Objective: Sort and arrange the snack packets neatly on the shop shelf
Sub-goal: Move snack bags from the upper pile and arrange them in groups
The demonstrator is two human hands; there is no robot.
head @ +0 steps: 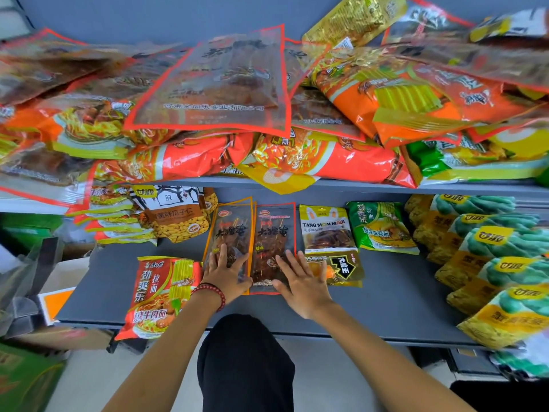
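Past a dark-clad knee (246,352), both hands lie flat with fingers spread, the left hand (225,275) on the orange-edged skewer packet (230,227) and the right hand (300,283) on the red-edged skewer packet (273,230), 2 packets touching side by side on the lower shelf (392,295), long axes pointing straight away from the person.

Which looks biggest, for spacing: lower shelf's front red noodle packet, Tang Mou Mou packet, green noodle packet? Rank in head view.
red noodle packet, though nearest
green noodle packet, Tang Mou Mou packet: alike
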